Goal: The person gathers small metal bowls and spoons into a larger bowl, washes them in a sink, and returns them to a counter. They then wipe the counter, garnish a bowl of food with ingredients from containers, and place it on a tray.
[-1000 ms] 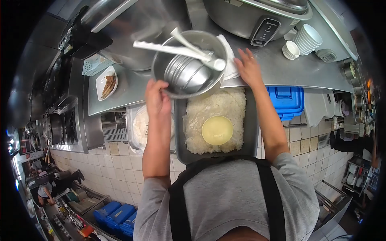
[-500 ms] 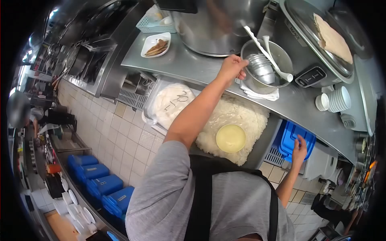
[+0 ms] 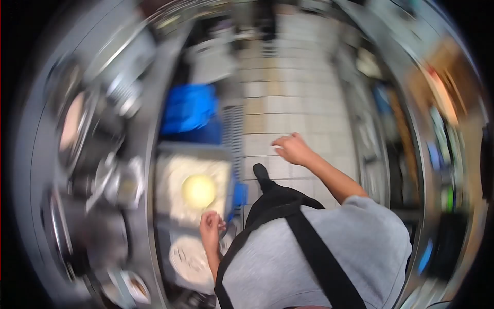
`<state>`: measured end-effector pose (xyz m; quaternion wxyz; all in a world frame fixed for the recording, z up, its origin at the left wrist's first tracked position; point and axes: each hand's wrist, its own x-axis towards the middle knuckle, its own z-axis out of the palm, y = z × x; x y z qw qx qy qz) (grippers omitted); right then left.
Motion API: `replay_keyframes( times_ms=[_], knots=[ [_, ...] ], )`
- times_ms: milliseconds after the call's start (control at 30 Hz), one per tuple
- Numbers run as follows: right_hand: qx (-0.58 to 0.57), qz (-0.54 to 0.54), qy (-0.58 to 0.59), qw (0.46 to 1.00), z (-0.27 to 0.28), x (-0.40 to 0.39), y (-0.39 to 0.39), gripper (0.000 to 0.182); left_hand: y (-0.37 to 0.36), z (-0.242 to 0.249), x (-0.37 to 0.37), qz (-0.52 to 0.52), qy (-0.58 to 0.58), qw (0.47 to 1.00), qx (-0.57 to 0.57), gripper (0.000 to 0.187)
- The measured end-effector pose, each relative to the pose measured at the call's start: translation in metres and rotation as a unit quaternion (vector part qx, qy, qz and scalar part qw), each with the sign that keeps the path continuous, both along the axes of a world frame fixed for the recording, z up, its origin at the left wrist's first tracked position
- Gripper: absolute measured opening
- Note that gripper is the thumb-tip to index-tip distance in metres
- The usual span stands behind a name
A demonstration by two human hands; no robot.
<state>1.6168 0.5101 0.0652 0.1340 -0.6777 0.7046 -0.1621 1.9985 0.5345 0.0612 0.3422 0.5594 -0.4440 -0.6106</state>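
My left hand (image 3: 210,225) hangs beside the near corner of a grey bin (image 3: 225,154), with its fingers loosely curled, slightly blurred, and no object visible in them. White grains that look like cooked rice (image 3: 177,175) fill the bin, and a round pale-yellow bowl (image 3: 198,191) rests on them. Just below the left hand is a tub with a white, marked covering (image 3: 189,260). My right hand (image 3: 293,149) is out over the tiled floor, fingers apart and bent, touching nothing.
A steel counter (image 3: 146,226) runs along the left, with a metal pot (image 3: 126,185) and a white dish (image 3: 135,288) on it. A blue bin (image 3: 188,110) stands beyond the rice. Blurred shelving lines the right; a tiled aisle (image 3: 288,77) stretches ahead.
My view and body have turned right, from the counter to the aisle. My left hand has left the metal pot for the rice bin's corner. My right hand is now over the floor.
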Motion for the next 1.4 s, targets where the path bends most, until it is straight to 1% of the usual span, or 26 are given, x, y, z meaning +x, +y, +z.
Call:
replay_keyframes(
  times_ms=[33,133,200,300,400,600,633,667,700,733,767,800,833,867,900,967,1000,1033,1067,1100,1167,1233,1267,1333,1367,1400],
  knots=[
    [0.015,-0.031,0.026,0.999,0.009,-0.013,0.036,0.023,0.012,0.009,-0.019,-0.03,0.003,0.999,0.02,0.015],
    [-0.022,-0.171,0.016,0.985,0.034,-0.059,0.142,0.022,0.037,0.012,-0.064,-0.188,0.011,0.982,0.03,0.015],
    [-0.086,-0.25,0.038,0.964,0.045,-0.086,0.212,0.022,0.053,0.02,-0.094,-0.284,-0.014,0.959,0.011,0.015],
    [-0.103,-0.37,0.067,0.921,0.055,-0.134,0.313,0.023,0.07,0.026,-0.132,-0.383,-0.045,0.922,-0.033,0.014],
    [-0.057,-0.469,0.071,0.879,0.056,-0.181,0.401,0.024,0.093,0.034,-0.163,-0.382,-0.044,0.922,-0.038,0.014],
    [-0.031,-0.557,0.064,0.828,0.057,-0.305,0.567,0.024,0.19,0.002,-0.206,-0.346,-0.064,0.935,-0.056,0.013],
    [-0.02,-0.557,0.108,0.823,0.042,-0.336,0.6,0.024,0.213,-0.006,-0.211,-0.331,-0.09,0.939,-0.04,0.013],
    [-0.053,-0.537,0.122,0.833,0.013,-0.372,0.639,0.025,0.236,-0.012,-0.213,-0.307,-0.115,0.944,-0.025,0.014],
    [-0.089,-0.523,0.145,0.835,0.018,-0.381,0.666,0.026,0.257,-0.02,-0.215,-0.302,-0.136,0.943,-0.028,0.014],
    [0.027,-0.554,0.138,0.82,0.025,-0.396,0.69,0.027,0.281,-0.02,-0.223,-0.266,-0.129,0.955,-0.03,0.014],
    [0.06,-0.579,0.126,0.803,0.038,-0.394,0.716,0.027,0.306,-0.016,-0.234,-0.278,-0.136,0.951,0.003,0.014],
    [0.143,-0.595,0.148,0.777,0.062,-0.381,0.734,0.031,0.327,-0.013,-0.241,-0.297,-0.142,0.944,0.038,0.014],
    [0.178,-0.593,0.193,0.761,0.062,-0.379,0.77,0.031,0.34,-0.033,-0.241,-0.314,-0.116,0.941,0.05,0.014],
    [0.2,-0.626,0.19,0.729,0.074,-0.364,0.795,0.034,0.356,-0.036,-0.249,-0.299,-0.111,0.946,0.053,0.014],
    [0.225,-0.649,0.175,0.705,0.099,-0.34,0.806,0.035,0.369,-0.037,-0.261,-0.324,-0.132,0.935,0.052,0.015],
    [0.307,-0.673,0.149,0.656,0.096,-0.311,0.86,0.038,0.386,-0.027,-0.285,-0.36,-0.162,0.917,0.051,0.016],
    [0.318,-0.69,0.139,0.636,0.084,-0.296,0.881,0.036,0.39,-0.021,-0.298,-0.357,-0.162,0.919,0.052,0.016],
    [0.328,-0.707,0.128,0.614,0.068,-0.283,0.902,0.035,0.394,-0.017,-0.31,-0.393,-0.164,0.904,0.034,0.017],
    [0.329,-0.705,0.131,0.615,0.045,-0.275,0.919,0.035,0.398,-0.013,-0.321,-0.429,-0.164,0.888,0.017,0.018],
    [0.291,-0.709,0.175,0.618,0.018,-0.27,0.933,0.029,0.4,-0.011,-0.332,-0.427,-0.162,0.89,0.02,0.018],
    [0.253,-0.706,0.22,0.625,0.005,-0.266,0.944,0.024,0.405,-0.009,-0.347,-0.468,-0.14,0.872,-0.043,0.019],
    [0.084,-0.675,0.204,0.705,0.012,-0.256,0.93,0.018,0.417,0.006,-0.356,-0.461,-0.13,0.877,-0.048,0.019],
    [0.081,-0.662,0.208,0.715,0.01,-0.259,0.926,0.018,0.424,0.011,-0.36,-0.455,-0.117,0.881,-0.055,0.019],
    [-0.139,-0.597,0.176,0.77,-0.001,-0.27,0.91,0.014,0.436,0.014,-0.358,-0.46,-0.123,0.877,-0.067,0.02],
    [-0.144,-0.56,0.169,0.798,0.003,-0.275,0.884,0.014,0.444,0.014,-0.353,-0.455,-0.098,0.88,-0.099,0.021],
    [-0.115,-0.577,0.049,0.807,0.01,-0.27,0.847,0.012,0.451,0.015,-0.347,-0.44,-0.08,0.885,-0.132,0.022]
  ],
)
